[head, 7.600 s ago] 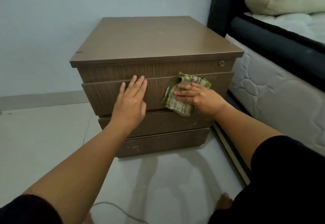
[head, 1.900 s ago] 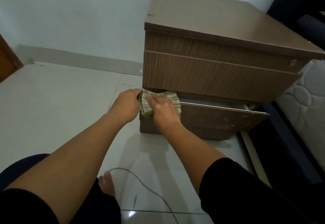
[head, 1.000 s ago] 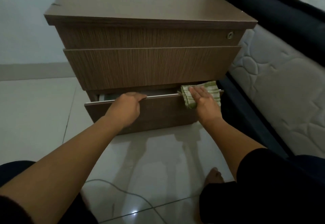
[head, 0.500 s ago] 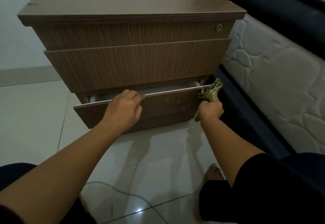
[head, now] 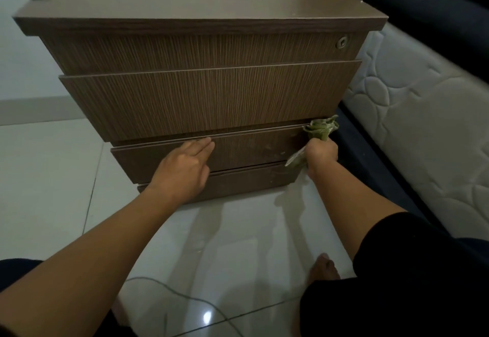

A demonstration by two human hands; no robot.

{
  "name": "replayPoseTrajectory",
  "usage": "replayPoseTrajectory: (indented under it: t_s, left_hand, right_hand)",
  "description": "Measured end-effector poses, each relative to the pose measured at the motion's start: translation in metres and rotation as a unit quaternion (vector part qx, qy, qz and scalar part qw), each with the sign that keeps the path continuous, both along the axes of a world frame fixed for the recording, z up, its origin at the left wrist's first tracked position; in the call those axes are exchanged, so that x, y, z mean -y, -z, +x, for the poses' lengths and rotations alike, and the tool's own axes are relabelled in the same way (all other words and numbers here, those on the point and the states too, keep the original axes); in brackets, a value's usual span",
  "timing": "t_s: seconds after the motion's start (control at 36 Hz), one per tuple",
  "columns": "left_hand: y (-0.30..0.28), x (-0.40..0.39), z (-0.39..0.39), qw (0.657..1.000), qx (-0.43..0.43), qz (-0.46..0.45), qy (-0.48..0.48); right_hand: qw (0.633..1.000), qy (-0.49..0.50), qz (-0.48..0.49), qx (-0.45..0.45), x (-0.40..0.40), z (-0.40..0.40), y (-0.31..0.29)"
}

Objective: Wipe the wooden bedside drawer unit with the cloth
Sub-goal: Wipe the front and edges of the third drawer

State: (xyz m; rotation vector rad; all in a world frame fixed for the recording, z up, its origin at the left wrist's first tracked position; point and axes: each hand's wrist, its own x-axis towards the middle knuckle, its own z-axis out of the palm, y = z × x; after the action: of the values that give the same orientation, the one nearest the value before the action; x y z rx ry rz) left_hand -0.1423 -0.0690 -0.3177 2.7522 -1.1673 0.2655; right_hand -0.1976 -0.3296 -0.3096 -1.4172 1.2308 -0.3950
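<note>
The wooden bedside drawer unit (head: 206, 93) stands on the tiled floor, seen from in front and above. All its drawer fronts sit pushed in. My left hand (head: 182, 170) lies flat against the front of the lower drawer (head: 254, 149), fingers together and reaching its top edge. My right hand (head: 321, 153) is closed around the bunched green striped cloth (head: 321, 127) at the right end of that drawer. The cloth sticks up above my fist beside the drawer's top right corner, and a tail of it hangs below.
A bed with a dark frame (head: 412, 0) and a quilted white mattress (head: 423, 114) stands close to the unit's right side. A thin cable (head: 185, 297) runs across the glossy floor near my bare foot (head: 324, 268). A white wall is behind the unit.
The lower drawer, open half a second ago, is now pushed shut. My left hand went from gripping its top edge to lying flat on its front. My right hand stays at the right end.
</note>
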Motion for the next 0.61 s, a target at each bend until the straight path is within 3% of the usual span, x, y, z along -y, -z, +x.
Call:
replayPoseTrajectory:
  t_s: [0.22, 0.47, 0.61]
  left_hand:
    - [0.000, -0.007, 0.000, 1.000, -0.004, -0.027, -0.012]
    - [0.002, -0.010, 0.001, 1.000, -0.010, -0.010, -0.006]
    - [0.000, -0.003, -0.002, 1.000, -0.003, -0.013, -0.006]
  right_hand:
    - [0.996, 0.033, 0.085, 0.004, 0.006, 0.009, -0.001]
    - [0.988, -0.099, 0.057, -0.105, 0.001, 0.036, -0.017]
    - [0.985, -0.128, 0.044, -0.109, -0.006, 0.040, -0.022]
